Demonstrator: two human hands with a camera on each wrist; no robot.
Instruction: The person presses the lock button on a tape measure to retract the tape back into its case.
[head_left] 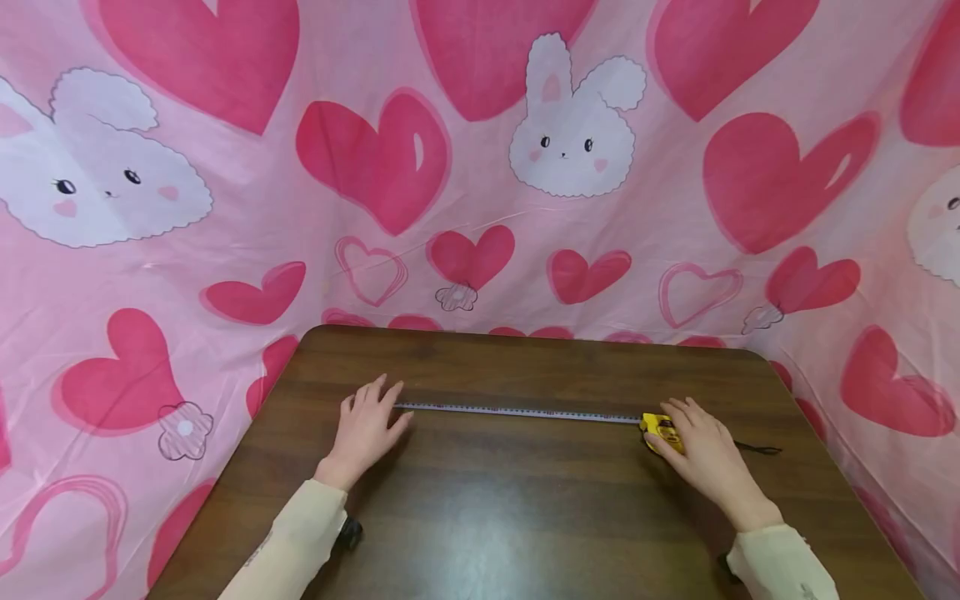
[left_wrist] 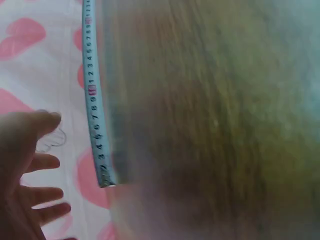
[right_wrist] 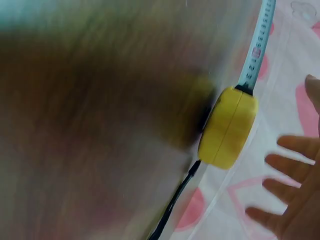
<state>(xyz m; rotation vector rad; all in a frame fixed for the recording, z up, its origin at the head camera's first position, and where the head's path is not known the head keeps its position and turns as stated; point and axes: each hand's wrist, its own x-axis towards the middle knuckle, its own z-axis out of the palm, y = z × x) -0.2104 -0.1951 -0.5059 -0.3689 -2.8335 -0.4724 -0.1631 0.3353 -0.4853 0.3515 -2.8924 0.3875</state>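
From the head camera, a tape measure (head_left: 663, 430) lies on the brown tabletop (head_left: 525, 517), its blade (head_left: 517, 411) drawn out leftward. The left hand (head_left: 367, 429) rests flat just beside the blade's free end, fingers straight, gripping nothing. The right hand (head_left: 705, 454) lies over the yellow case with loose fingers.

From the left wrist, the numbered blade (left_wrist: 95, 115) ends near spread fingers (left_wrist: 45, 162) that stand apart from it.

From the right wrist, the yellow case (right_wrist: 227, 127) sits apart from open fingers (right_wrist: 285, 167), a black strap (right_wrist: 172, 205) trailing.
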